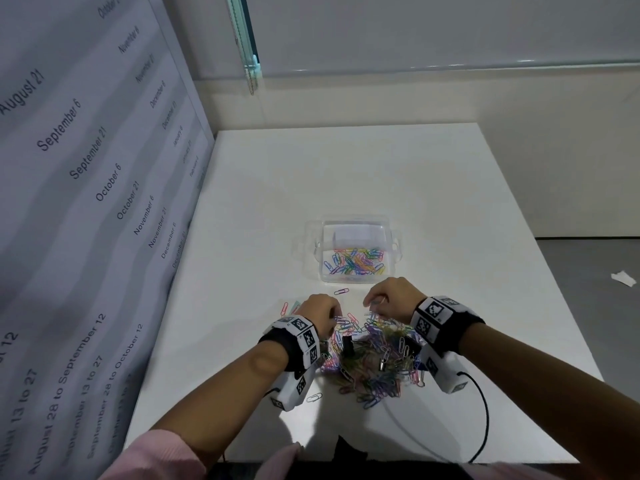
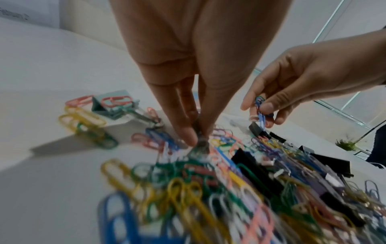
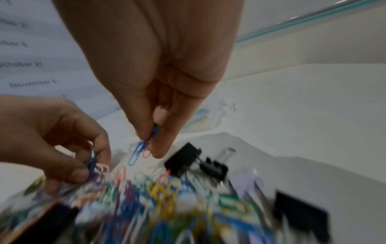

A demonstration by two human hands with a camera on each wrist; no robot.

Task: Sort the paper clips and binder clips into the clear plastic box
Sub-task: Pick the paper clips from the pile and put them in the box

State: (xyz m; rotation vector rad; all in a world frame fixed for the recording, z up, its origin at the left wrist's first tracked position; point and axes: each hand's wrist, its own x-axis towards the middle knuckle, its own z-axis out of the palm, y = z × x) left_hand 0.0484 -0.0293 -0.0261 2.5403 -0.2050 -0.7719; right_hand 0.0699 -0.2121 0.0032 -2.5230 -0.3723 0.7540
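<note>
A heap of coloured paper clips (image 1: 374, 358) mixed with black binder clips (image 1: 347, 344) lies on the white table, in front of the clear plastic box (image 1: 313, 251). The box holds several coloured paper clips (image 1: 356, 261). My left hand (image 1: 334, 318) reaches down at the heap's left top and pinches paper clips (image 3: 92, 163) between thumb and fingers (image 2: 188, 132). My right hand (image 1: 372, 306) hovers just above the heap's far side, pinching a few blue paper clips (image 3: 146, 143) that dangle from its fingertips (image 3: 158, 153). A teal binder clip (image 2: 114, 105) sits left of the heap.
A wall panel printed with dates (image 1: 86, 202) stands along the table's left side. Loose paper clips (image 1: 341, 291) lie between heap and box, another (image 1: 314, 397) near my left wrist. A black cable (image 1: 485, 420) loops by the front edge. Grey floor (image 1: 588, 289) lies to the right.
</note>
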